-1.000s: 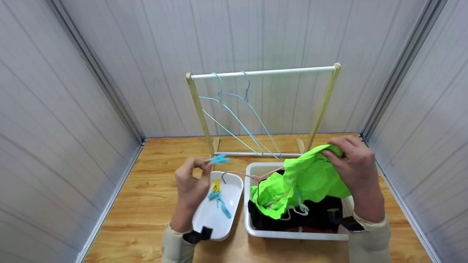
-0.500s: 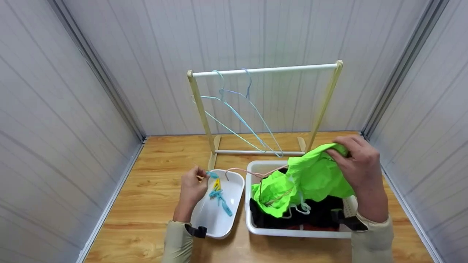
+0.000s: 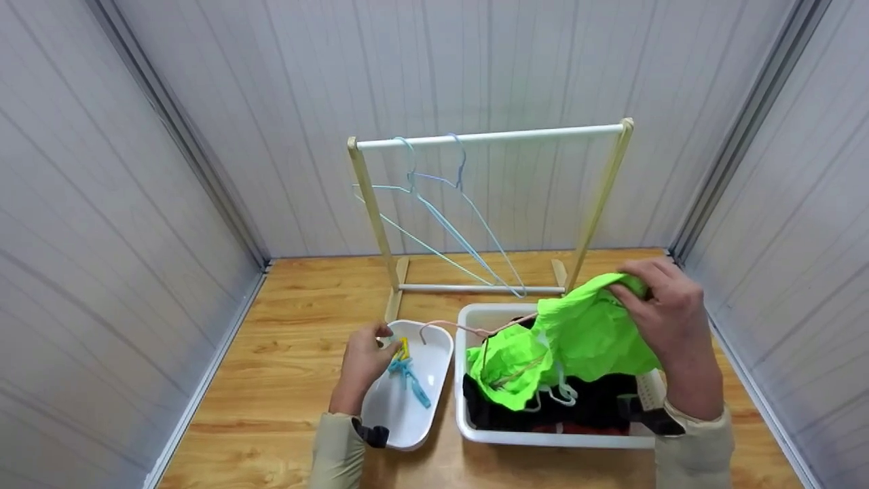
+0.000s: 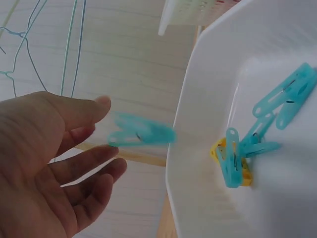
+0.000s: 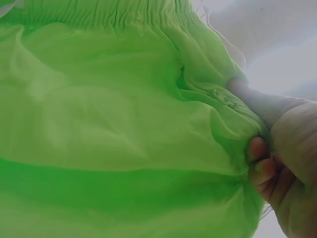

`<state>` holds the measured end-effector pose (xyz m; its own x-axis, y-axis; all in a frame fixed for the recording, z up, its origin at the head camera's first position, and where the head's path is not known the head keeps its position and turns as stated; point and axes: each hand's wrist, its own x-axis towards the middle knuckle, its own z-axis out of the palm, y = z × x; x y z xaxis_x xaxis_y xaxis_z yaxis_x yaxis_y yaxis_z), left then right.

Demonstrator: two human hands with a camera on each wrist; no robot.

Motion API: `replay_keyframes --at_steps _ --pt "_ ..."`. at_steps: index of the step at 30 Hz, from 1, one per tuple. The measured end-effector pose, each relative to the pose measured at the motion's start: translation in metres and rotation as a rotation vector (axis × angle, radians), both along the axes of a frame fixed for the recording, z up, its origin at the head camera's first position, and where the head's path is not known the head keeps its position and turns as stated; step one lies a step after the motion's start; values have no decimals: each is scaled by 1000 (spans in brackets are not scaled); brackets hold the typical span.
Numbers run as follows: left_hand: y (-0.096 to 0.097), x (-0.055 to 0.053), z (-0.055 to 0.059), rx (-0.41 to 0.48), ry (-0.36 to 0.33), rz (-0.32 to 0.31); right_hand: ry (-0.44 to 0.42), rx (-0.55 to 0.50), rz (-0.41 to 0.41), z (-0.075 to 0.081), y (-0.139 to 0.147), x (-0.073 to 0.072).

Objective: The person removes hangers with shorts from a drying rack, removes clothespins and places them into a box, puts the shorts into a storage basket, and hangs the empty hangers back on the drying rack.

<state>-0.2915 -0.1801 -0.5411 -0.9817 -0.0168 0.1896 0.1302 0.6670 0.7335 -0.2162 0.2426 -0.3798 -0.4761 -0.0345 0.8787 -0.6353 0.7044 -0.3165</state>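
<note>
Over the left rim of the small white tub (image 3: 434, 407), my left hand (image 3: 363, 360) has its thumb and fingers spread apart. A blurred blue clothespin (image 4: 143, 133) is in the air just off those fingertips in the left wrist view. Inside the tub lie several blue clothespins (image 3: 415, 390) and a yellow one (image 3: 405, 348). My right hand (image 3: 669, 309) pinches the edge of bright green shorts (image 3: 590, 333) with a gathered waistband (image 5: 109, 12). A pink hanger (image 3: 483, 333) is partly inside the shorts, its hook reaching over the tub.
Dark clothes (image 3: 590, 401) and a white hanger (image 3: 565, 390) lie in a white basket (image 3: 543, 438) under the shorts. Behind stands a rack (image 3: 516, 134) carrying a light blue hanger (image 3: 441, 221) and a purple-blue hanger (image 3: 461, 163). Panel walls enclose the wooden surface (image 3: 251, 407).
My left hand has come down toward the tub, and its fingers have let go of the blue clothespin. My right hand keeps hold of the green shorts, nearly still.
</note>
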Motion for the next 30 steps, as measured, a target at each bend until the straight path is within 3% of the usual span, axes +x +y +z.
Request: replay_keyframes --at_steps 7,12,19,25,30 --pt "4 4 -4 44 -90 -52 -140 122 19 -1 3 8" --pt "10 12 -1 39 -25 -173 -233 132 40 0 4 11" --pt "23 23 6 16 5 -357 -123 74 76 -1 5 10" --pt "37 33 13 1 78 -429 -2 5 134 7 8 16" --pt "49 39 25 -17 109 -460 57 -68 186 24 -1 28"
